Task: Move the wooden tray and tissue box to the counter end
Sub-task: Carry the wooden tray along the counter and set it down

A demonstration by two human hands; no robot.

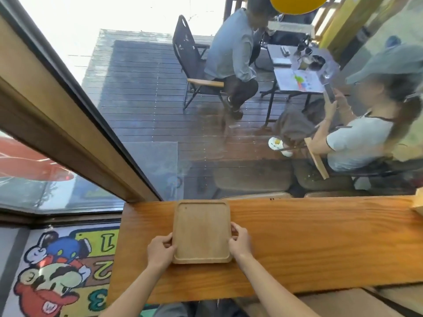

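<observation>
Wooden tray [201, 229] lies flat near the worktop [309, 236] end, left hand [160, 249] and right hand [240, 242] fingers pinching its side rims, likely to steady placement.

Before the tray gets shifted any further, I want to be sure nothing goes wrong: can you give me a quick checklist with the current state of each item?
1. Left hand grips the wooden tray at its left edge: ok.
2. Right hand grips the tray's right edge: ok.
3. Tray is empty, nothing to spill: ok.
4. Tray sits flat on the counter: cannot tell, it may be slightly lifted.
5. Counter surface toward its left end is bare of obstacles: ok.
6. Tissue box located for the next step: cannot tell; only a pale wooden object shows at the right edge.
</observation>
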